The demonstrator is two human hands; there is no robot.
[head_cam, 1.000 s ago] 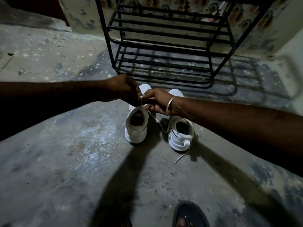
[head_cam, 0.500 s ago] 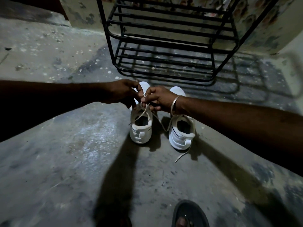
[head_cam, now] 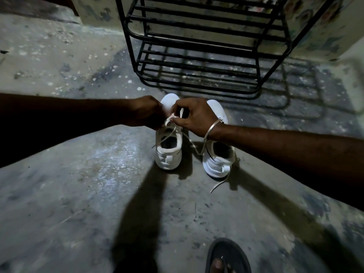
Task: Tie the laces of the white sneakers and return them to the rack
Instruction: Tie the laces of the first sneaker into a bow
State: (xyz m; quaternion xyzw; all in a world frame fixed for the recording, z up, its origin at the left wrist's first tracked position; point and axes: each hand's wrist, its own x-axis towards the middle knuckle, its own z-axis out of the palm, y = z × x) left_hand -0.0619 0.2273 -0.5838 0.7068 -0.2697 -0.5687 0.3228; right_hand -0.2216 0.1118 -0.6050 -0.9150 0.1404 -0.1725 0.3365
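Observation:
Two white sneakers stand side by side on the concrete floor, heels toward me. Over the left sneaker both hands pinch its laces just above the tongue. My left hand grips one strand from the left. My right hand, a metal bangle on its wrist, holds a folded loop of lace upright. The right sneaker has loose laces; one end trails on the floor in front of it. The black metal rack stands just beyond the shoes, its visible shelves bare.
A dark sandal on a foot shows at the bottom edge. A stained wall runs behind the rack and down the right side. Open concrete floor spreads to the left and in front of the shoes.
The hands have shifted from pulling the strands tight to lifting them higher, and my right hand now holds a raised loop. The sneakers have stayed in place.

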